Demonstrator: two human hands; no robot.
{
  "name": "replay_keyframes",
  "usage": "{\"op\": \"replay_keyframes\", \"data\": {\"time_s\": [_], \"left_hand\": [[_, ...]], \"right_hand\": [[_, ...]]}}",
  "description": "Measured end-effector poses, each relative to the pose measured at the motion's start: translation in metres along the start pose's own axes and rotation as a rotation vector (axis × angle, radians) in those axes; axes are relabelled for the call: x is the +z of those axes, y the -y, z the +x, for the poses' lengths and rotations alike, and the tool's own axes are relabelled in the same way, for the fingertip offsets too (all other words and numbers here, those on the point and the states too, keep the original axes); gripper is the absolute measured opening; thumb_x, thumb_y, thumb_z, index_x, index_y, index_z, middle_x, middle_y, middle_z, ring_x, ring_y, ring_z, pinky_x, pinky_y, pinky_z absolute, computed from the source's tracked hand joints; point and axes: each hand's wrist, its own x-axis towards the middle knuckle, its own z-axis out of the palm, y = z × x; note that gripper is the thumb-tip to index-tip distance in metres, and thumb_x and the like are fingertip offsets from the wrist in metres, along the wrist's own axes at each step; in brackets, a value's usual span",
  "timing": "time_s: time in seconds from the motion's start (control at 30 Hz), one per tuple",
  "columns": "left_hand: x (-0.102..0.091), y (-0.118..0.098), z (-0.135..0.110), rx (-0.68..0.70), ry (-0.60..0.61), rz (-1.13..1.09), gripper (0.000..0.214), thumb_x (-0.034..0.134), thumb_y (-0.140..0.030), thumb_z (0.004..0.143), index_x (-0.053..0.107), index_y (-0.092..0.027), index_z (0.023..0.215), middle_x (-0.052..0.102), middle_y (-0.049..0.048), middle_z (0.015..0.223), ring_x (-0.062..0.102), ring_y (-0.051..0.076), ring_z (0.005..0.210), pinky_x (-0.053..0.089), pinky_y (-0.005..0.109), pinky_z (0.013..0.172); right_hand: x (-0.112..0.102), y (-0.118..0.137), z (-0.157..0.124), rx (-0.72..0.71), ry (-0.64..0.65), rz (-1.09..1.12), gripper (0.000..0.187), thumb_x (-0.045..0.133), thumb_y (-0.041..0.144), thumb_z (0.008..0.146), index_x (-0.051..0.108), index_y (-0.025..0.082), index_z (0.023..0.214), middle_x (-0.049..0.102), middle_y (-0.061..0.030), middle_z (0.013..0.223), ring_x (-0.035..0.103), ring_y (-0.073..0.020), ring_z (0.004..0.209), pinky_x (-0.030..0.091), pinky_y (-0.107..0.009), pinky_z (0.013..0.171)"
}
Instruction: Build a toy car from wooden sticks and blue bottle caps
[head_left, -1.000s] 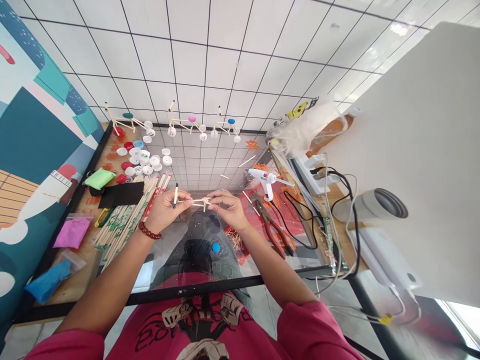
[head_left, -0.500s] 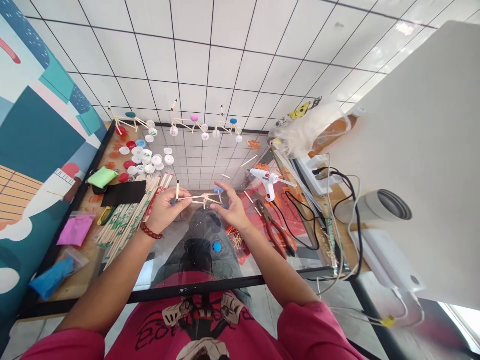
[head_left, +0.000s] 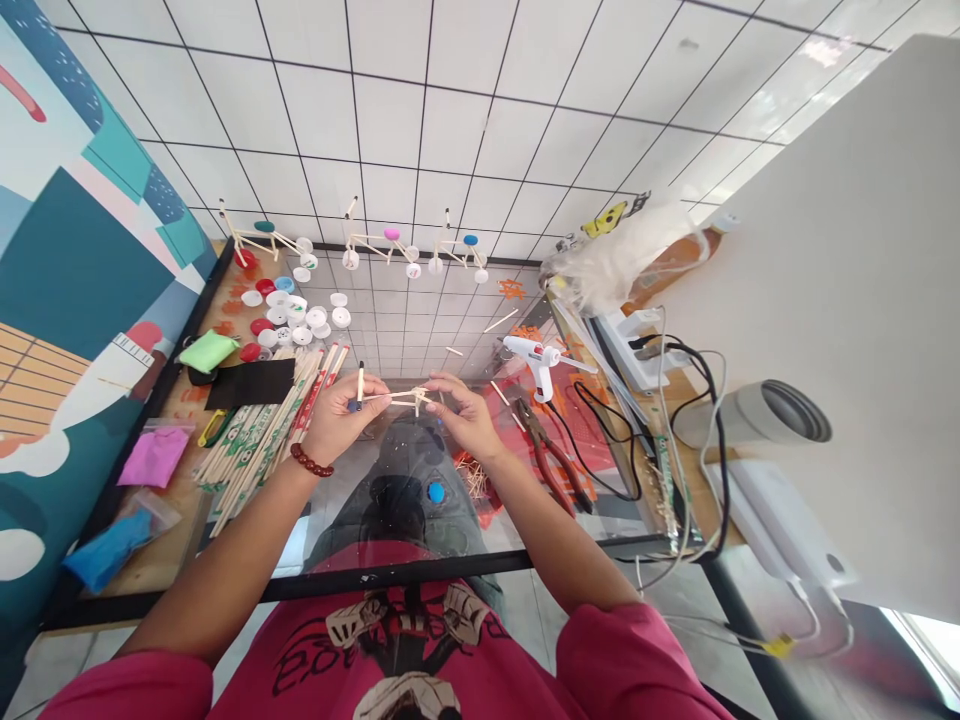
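My left hand (head_left: 337, 415) pinches the left end of a small frame of thin wooden sticks (head_left: 403, 397). At that end an upright stick with a black tip (head_left: 361, 380) rises beside my fingers. My right hand (head_left: 469, 420) closes thumb and fingers around the frame's other end, which is partly hidden by them. The frame is held above the glass tabletop (head_left: 405, 555). A blue round piece (head_left: 436, 492) shows below the hands.
Three stick models with caps as wheels stand along the back, one with a pink piece (head_left: 391, 234). Leftward are loose bottle caps (head_left: 301, 335), wrapped chopsticks (head_left: 259, 440) and clay packets (head_left: 156, 455). To the right lie a glue gun (head_left: 536, 362), pliers (head_left: 553, 455) and cables (head_left: 615, 440).
My right hand's fingers, spread apart before, have closed onto the right end of the stick frame. My left hand keeps its pinch. The view has shifted slightly.
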Motion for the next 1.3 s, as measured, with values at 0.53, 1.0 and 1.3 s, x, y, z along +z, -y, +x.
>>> {"op": "replay_keyframes", "data": {"time_s": [0.53,1.0,1.3], "left_hand": [[-0.002,0.002,0.0,-0.023,0.003,-0.02,0.019,0.074,-0.04,0.083,0.077,-0.021,0.086,0.077,0.0068,0.096,0.072,0.024,0.095,0.057,0.041,0.092],[-0.011,0.013,-0.005,-0.102,0.072,0.007,0.067,0.085,-0.051,0.07,0.067,-0.019,0.126,0.07,0.0135,0.128,0.069,0.031,0.117,0.056,0.048,0.104],[-0.03,0.02,-0.014,-0.18,0.211,-0.075,0.112,0.09,-0.045,0.066,0.033,-0.027,0.16,0.056,0.0167,0.15,0.054,0.036,0.14,0.044,0.054,0.118]], "right_hand": [[0.002,0.0,-0.001,-0.013,-0.004,0.072,0.026,0.074,0.043,0.088,0.078,0.028,0.109,0.075,-0.0061,0.121,0.064,-0.0236,0.127,0.044,-0.043,0.116],[-0.012,-0.004,-0.004,-0.057,0.084,-0.001,0.097,0.088,0.047,0.071,0.045,0.029,0.156,0.045,-0.0107,0.162,0.039,-0.0301,0.152,0.027,-0.049,0.129],[-0.035,-0.005,-0.007,0.001,0.238,-0.108,0.12,0.092,0.03,0.065,0.024,0.038,0.164,0.03,-0.0079,0.17,0.028,-0.0316,0.158,0.021,-0.056,0.13]]}}
